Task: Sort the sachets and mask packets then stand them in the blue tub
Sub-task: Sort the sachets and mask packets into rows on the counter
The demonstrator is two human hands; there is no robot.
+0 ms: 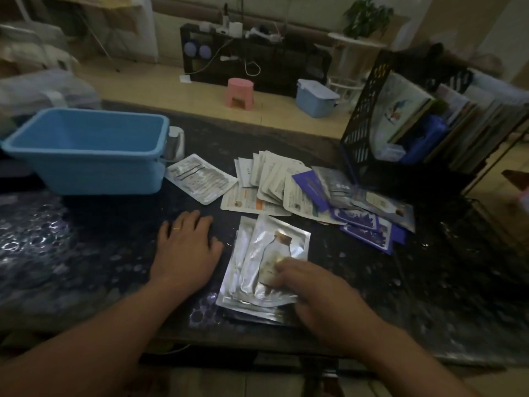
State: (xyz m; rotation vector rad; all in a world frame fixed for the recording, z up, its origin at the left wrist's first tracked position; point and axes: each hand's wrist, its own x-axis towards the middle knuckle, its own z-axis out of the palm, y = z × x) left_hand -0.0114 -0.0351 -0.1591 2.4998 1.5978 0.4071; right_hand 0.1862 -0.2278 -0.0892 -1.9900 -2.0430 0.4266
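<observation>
The blue tub (86, 150) stands empty at the table's far left. In front of me lies a stack of silver mask packets (264, 262); the top one shows a bottle picture. My right hand (312, 287) rests on the lower right of that stack, fingers bent on the top packet. My left hand (184, 247) lies flat on the dark table just left of the stack, fingers spread, a ring on one finger. One silver packet (200, 179) lies alone beside the tub. A fanned heap of white sachets (272, 184) and purple packets (363, 224) lies behind the stack.
A black mesh file rack (372, 116) full of books and papers stands at the table's right. The dark speckled table (71, 253) stretches left. On the floor beyond are a pink stool (240, 91) and a lidded blue box (315, 98).
</observation>
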